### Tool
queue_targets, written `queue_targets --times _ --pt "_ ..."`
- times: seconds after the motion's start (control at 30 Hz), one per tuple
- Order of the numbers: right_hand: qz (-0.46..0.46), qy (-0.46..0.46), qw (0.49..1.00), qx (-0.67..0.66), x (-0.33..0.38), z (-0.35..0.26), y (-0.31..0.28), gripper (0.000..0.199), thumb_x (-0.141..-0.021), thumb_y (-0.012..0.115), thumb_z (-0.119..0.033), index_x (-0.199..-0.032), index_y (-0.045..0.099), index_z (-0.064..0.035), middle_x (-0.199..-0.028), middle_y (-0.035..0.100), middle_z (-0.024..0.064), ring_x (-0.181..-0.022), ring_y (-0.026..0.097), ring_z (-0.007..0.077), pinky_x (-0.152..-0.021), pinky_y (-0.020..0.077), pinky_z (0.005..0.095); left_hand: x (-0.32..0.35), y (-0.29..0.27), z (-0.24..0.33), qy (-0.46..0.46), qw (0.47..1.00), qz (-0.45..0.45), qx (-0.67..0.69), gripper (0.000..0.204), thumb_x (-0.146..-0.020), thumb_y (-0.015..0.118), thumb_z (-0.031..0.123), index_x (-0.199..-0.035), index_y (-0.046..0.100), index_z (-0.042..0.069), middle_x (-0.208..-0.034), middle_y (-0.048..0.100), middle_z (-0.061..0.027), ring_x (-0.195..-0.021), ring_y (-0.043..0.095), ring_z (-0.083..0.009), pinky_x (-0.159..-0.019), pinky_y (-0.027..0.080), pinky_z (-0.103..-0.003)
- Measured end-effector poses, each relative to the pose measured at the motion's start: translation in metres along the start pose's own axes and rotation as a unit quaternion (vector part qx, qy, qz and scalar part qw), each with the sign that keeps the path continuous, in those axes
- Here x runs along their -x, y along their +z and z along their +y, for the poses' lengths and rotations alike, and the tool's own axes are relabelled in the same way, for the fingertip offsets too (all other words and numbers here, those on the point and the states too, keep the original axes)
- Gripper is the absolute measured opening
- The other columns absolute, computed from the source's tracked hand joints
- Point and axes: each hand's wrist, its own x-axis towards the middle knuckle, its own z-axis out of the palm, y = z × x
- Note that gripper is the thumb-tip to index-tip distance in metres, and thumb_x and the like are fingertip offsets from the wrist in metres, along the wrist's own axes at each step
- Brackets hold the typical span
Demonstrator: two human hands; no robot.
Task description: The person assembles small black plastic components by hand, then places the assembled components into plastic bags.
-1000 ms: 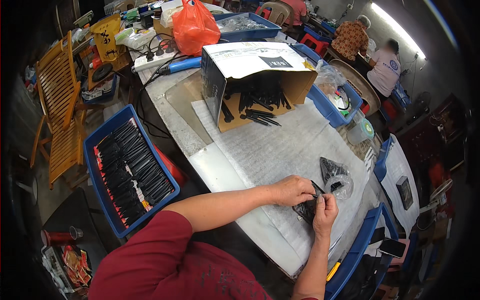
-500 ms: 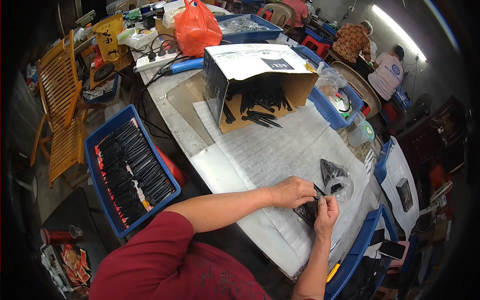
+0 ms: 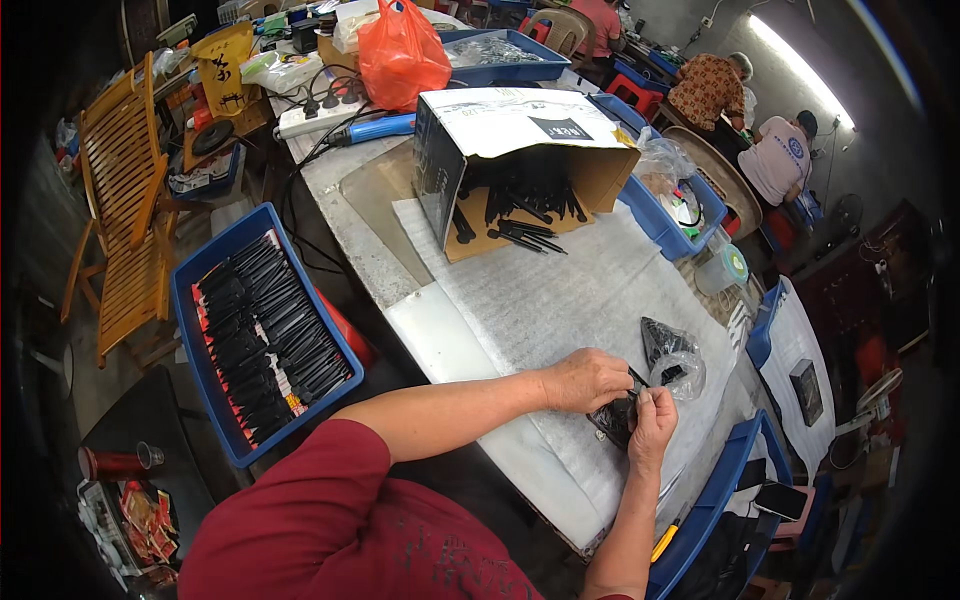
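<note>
My left hand [image 3: 588,380] and my right hand [image 3: 653,425] meet over the right part of the table, fingers pinched together. Between them runs a thin black rod-like part [image 3: 637,378], mostly covered by the fingers; its exact kind I cannot make out. Just beyond the hands lies a clear plastic bag [image 3: 684,376] with small black pieces in it. Under my hands is a dark heap or bag [image 3: 614,420], partly hidden by them. Farther off, an open cardboard box [image 3: 440,180] lies on its side, with black stake-like parts [image 3: 528,236] spilling from its mouth.
White foam sheet [image 3: 520,320] covers the table. Left of the table, a blue tray [image 3: 181,300] holds rows of black parts. A blue bin [image 3: 700,530] with a phone [image 3: 781,501] sits at the right edge. A red plastic bag [image 3: 403,60] stands behind the box. Other people work farther back.
The whole view has shifted slightly. Both hands keep nearly the same pinched pose on the thin black part.
</note>
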Motion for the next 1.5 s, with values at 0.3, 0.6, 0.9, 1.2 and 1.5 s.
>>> queue_targets --times 0.3,0.6,0.9,1.2,1.5 --pt "0.013 0.017 0.999 -0.034 -0.003 0.005 0.001 0.014 -0.082 0.051 -0.016 -0.071 0.046 -0.0079 -0.057 0.045 -0.0023 -0.043 0.035 0.0022 -0.036 0.0256 0.0152 0.001 0.003 -0.003 0.053 0.994 0.044 -0.087 0.007 -0.068 0.056 0.013 -0.068 0.051 0.008 -0.063 0.047 -0.0024 -0.057 0.050 -0.0200 -0.055 0.039 -0.032" --pt "-0.016 0.000 0.989 -0.149 -0.006 0.019 -0.009 0.032 -0.086 0.045 -0.033 -0.093 0.048 -0.0021 -0.067 0.050 0.0033 -0.050 0.040 0.0056 -0.040 0.0291 0.0165 0.006 -0.045 0.031 -0.045 0.995 0.061 -0.069 0.007 -0.069 0.056 0.011 -0.069 0.052 0.006 -0.064 0.049 -0.0060 -0.060 0.052 -0.0256 -0.055 0.040 -0.035" --pt "-0.010 -0.032 0.992 -0.121 -0.012 0.025 -0.020 0.025 -0.086 0.048 -0.028 -0.088 0.049 -0.0034 -0.068 0.049 0.0041 -0.052 0.041 0.0054 -0.039 0.0281 0.0154 0.127 -0.168 0.069 -0.215 0.970 0.101 -0.046 0.023 -0.073 0.054 0.001 -0.095 0.056 0.003 -0.081 0.052 -0.0125 -0.077 0.053 -0.0287 -0.066 0.043 -0.035" --pt "-0.015 -0.044 0.993 -0.109 -0.015 0.035 -0.029 0.021 -0.086 0.048 -0.022 -0.091 0.050 -0.0021 -0.069 0.049 0.0037 -0.053 0.041 0.0046 -0.039 0.0299 0.0149 0.282 -0.274 0.060 -0.471 0.806 0.199 -0.297 0.023 -0.075 0.055 0.010 -0.096 0.058 0.003 -0.091 0.059 -0.0121 -0.083 0.058 -0.0215 -0.074 0.045 -0.029" --pt "-0.006 -0.045 0.995 -0.091 -0.011 0.029 -0.020 0.021 -0.086 0.046 -0.022 -0.089 0.049 -0.0020 -0.066 0.048 0.0034 -0.050 0.039 0.0054 -0.040 0.0298 0.0162 0.338 -0.332 0.064 -0.622 0.636 0.309 -0.338 0.024 -0.070 0.051 0.008 -0.093 0.059 0.009 -0.076 0.060 -0.0126 -0.065 0.057 -0.0245 -0.064 0.045 -0.033"
